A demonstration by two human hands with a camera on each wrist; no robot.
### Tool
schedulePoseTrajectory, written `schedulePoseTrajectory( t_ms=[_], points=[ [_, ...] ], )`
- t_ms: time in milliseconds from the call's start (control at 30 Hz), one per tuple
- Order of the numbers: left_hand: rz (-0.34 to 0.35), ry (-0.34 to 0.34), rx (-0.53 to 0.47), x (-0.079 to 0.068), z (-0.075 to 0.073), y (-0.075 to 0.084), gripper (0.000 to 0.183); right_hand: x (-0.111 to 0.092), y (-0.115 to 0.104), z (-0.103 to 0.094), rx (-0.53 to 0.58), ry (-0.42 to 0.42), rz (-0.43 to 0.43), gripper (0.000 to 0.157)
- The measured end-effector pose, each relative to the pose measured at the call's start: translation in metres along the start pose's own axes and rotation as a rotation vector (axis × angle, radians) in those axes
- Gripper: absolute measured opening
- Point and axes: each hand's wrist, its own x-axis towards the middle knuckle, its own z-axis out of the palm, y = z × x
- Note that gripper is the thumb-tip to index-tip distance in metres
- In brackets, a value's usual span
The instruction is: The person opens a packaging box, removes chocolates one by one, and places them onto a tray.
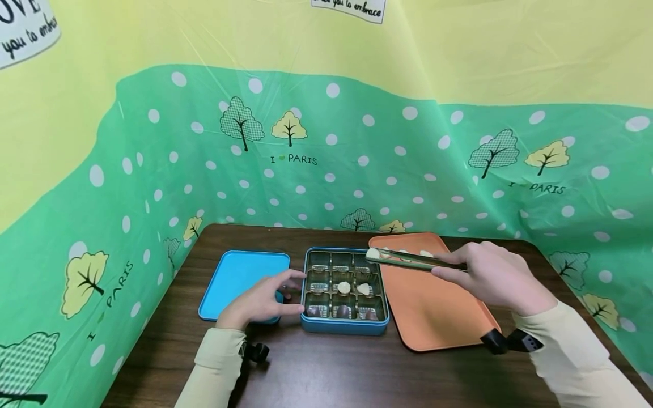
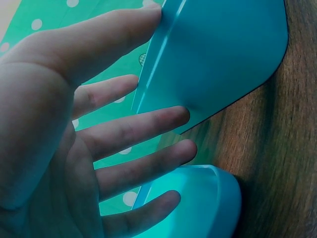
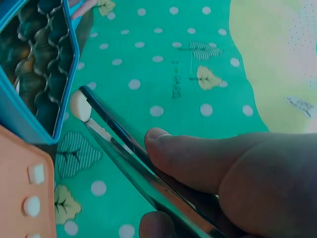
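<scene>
A blue box [image 1: 344, 327] with a divided insert stands on the table. Dark pieces [image 1: 343, 311] lie in its front row, and two white pieces [image 1: 344, 288] sit in the middle row's centre and right compartments. My left hand [image 1: 260, 300] touches the box's left side with thumb and fingertips, its fingers fairly straight in the left wrist view. Between thumb and fingers, my right hand [image 1: 492, 275] grips metal tongs [image 3: 143, 166]. A rounded white piece [image 3: 80, 105] is pinched at their serrated tips, over the box's back right corner in the head view.
Right of the box lies an orange tray [image 1: 433, 317], with several white pieces [image 3: 32, 206] along its far part. A blue lid [image 1: 245, 277] rests to the left, partly behind my left hand. Patterned green and yellow cloth [image 1: 331, 170] hangs behind the dark wooden table [image 1: 326, 368].
</scene>
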Motion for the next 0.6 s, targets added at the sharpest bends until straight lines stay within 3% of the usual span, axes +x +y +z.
schedulePoseTrajectory(
  t_ms=[300, 600],
  points=[
    [0.000, -0.006, 0.001, 0.000, 0.001, 0.001, 0.067, -0.009, 0.027, 0.007, 0.011, -0.039, 0.043, 0.059],
    [-0.005, -0.001, -0.006, 0.001, 0.001, 0.000, 0.067, -0.005, 0.047, 0.026, 0.041, -0.086, 0.063, 0.054]
  ],
)
